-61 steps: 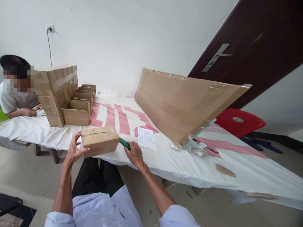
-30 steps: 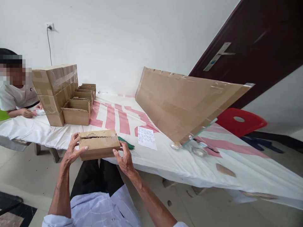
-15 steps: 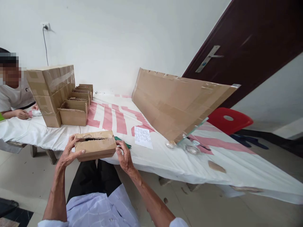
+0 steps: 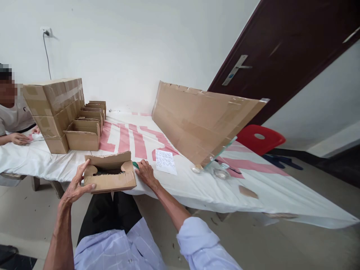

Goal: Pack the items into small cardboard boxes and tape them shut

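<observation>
A small brown cardboard box (image 4: 112,182) sits at the table's front edge, its top flaps parted; dark contents show faintly through the gap. My left hand (image 4: 76,184) grips the box's left end, thumb along the front and fingers behind. Just past the right end, my right hand (image 4: 144,172) has its fingers curled on a green object (image 4: 135,165), mostly hidden by the hand and the box; its kind cannot be made out. A white sheet with rows of small drawn shapes (image 4: 165,162) lies to the right of that hand.
Stacked taped cartons (image 4: 53,112) and a row of open cardboard boxes (image 4: 84,140) stand at left. A large cardboard panel (image 4: 197,120) leans at right, near clear tape rolls (image 4: 221,174). A red chair (image 4: 263,137) is beyond. Another person (image 4: 15,116) sits at far left.
The box's flaps have opened wider, the far one now standing up. My right hand has left the box's right end and moved onto the green object behind it.
</observation>
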### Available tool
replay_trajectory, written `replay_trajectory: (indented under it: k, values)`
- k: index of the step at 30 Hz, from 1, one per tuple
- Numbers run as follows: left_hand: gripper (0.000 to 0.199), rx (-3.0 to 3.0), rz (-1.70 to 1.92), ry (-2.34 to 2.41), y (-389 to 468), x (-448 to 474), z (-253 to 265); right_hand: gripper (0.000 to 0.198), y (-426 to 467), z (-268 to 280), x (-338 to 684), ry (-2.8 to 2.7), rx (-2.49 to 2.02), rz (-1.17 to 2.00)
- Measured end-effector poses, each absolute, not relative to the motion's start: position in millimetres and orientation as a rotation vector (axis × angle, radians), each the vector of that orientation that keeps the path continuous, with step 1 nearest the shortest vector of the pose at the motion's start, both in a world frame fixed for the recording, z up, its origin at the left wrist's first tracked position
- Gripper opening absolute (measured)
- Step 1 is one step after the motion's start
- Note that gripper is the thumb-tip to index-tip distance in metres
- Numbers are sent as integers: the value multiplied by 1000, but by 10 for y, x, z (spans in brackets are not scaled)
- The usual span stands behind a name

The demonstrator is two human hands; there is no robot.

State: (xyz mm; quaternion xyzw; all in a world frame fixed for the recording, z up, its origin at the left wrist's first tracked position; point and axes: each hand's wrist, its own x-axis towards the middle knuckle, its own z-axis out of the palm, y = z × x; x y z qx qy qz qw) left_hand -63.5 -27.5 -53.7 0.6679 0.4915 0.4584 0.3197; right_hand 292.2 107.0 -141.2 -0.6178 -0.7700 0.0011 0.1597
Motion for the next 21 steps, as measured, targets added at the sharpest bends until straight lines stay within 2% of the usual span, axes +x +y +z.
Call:
replay_trajectory:
  k: [4, 8, 17, 21]
  values:
    - [90, 1780, 1171, 1296, -265, -636, -540, 20, 1126, -1427, 2940, -2196, -1786, 49]
    - [91, 1791, 1129, 1323, -269, -608, -508, 27, 1127, -1417, 2951, -2189, -1778, 119]
    - [89, 1800, 1113, 1335, -244, -607, -489, 25, 1035, -1297, 2993, -2074, -1550, 363]
    - [97, 1831, 1114, 1336, -231, -615, -493, 39, 1080, -1038, 2974, -1950, -1382, 481]
